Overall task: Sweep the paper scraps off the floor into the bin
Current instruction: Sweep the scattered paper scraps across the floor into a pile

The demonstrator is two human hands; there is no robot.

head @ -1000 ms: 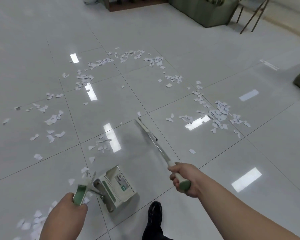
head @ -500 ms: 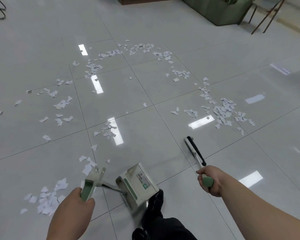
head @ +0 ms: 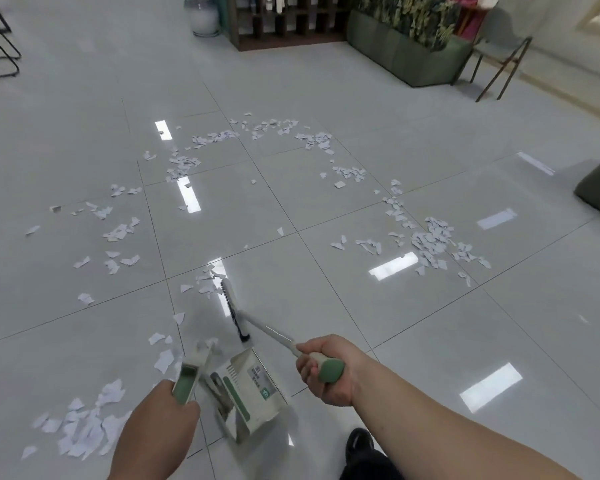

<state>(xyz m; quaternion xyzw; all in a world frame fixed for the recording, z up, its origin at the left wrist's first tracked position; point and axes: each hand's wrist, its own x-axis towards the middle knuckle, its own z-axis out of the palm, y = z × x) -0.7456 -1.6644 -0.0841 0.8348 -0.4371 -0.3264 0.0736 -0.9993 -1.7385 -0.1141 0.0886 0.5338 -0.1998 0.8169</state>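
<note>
Both grips are closed round handles. My left grip holds the green and white handle of the dustpan, with the fingers curled round it, low in the view. The dustpan hangs or stands between my two arms, just in front of me. Its pan is white with a green stripe and a label, and it is tilted. I cannot tell if it touches the floor.

My right grip is wrapped round the green end of the broom. The white shaft goes forward and to the left, and the dark broom head lies on the floor a little beyond the dustpan.

The paper scraps are all on the floor, spread in a wide ring on the glossy grey tiles. The thickest heap is at the right side, well apart from the broom head. A thinner arc runs along the far side, and loose pieces lie at the left. Some small pieces lie just beside the far end of the broom head. One pile lies near my left grip, to the left of the dustpan.

A black shoe shows at the bottom, under my right arm. Far away stand a green planter and a pale vase.
</note>
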